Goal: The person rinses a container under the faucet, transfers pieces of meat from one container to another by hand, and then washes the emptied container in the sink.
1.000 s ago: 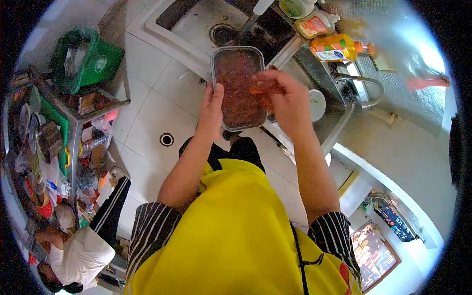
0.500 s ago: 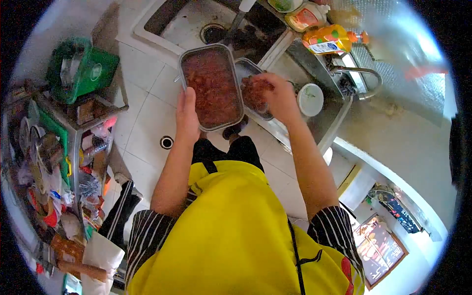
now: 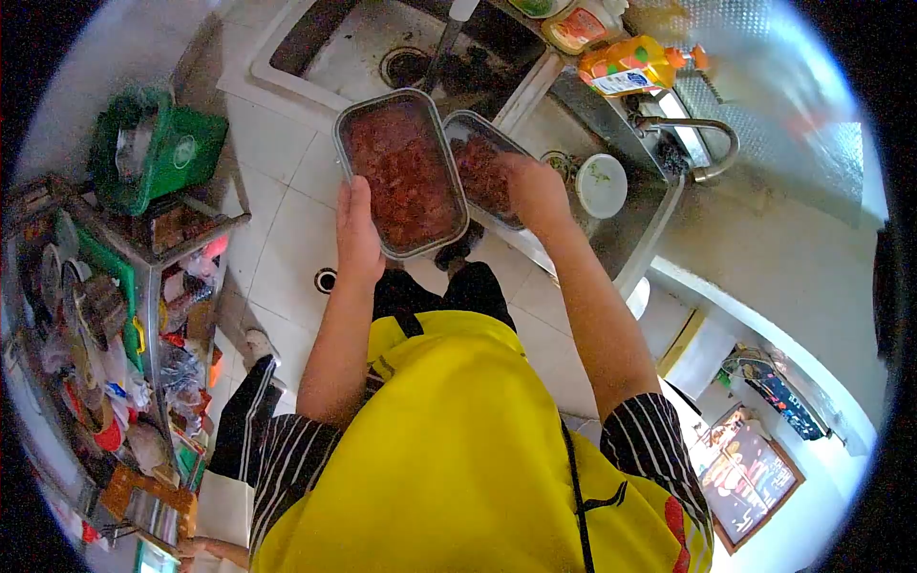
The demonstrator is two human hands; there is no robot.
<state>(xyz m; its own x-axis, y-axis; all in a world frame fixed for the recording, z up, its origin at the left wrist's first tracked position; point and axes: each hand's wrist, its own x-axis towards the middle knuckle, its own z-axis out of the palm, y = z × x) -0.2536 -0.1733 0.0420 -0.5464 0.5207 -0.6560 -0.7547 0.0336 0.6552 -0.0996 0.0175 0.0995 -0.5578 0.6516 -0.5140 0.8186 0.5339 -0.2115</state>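
Note:
My left hand [image 3: 361,234] is closed on the near left rim of a clear plastic food container [image 3: 465,212], holding it up in front of me. Dark red chopped meat [image 3: 401,177] fills it. To its right, partly behind it, sits a second clear container [image 3: 527,153] with more red meat [image 3: 480,172] inside. Reaching into this one from the right is my right hand [image 3: 540,196]. Its fingers curl down at the meat, and their tips are hidden.
Beyond the containers is a sink [image 3: 330,48] with a drain. A round white lid [image 3: 602,186], a faucet [image 3: 716,172] and an orange soap bottle [image 3: 626,67] are at the right. A cluttered rack [image 3: 148,277] holding a green basket [image 3: 181,143] stands left, near another person's leg [image 3: 244,411].
My right hand has lowered into the second container, with its fingers bent down. The held container has shifted slightly left. The other person at lower left has moved.

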